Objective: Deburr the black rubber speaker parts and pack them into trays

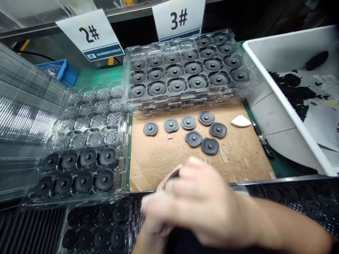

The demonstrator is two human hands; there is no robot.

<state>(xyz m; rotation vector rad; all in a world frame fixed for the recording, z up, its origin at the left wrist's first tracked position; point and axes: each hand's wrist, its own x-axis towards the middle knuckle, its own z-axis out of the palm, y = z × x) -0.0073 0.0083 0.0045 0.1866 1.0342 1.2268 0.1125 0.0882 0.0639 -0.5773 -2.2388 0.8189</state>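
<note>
At the cardboard's near edge, my left hand seems to pinch one dark disc; my right hand overlaps, its grip too blurred to tell. Probably light, slightly flexible; rim suits holding.

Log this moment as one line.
right hand: blurred, over left hand; between hands: dark disc; cardboard: seven loose grey discs; left plastic tray: two rows of discs

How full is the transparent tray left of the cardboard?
Partly full: the transparent tray holds dark discs in its two nearest rows, none behind.
</note>
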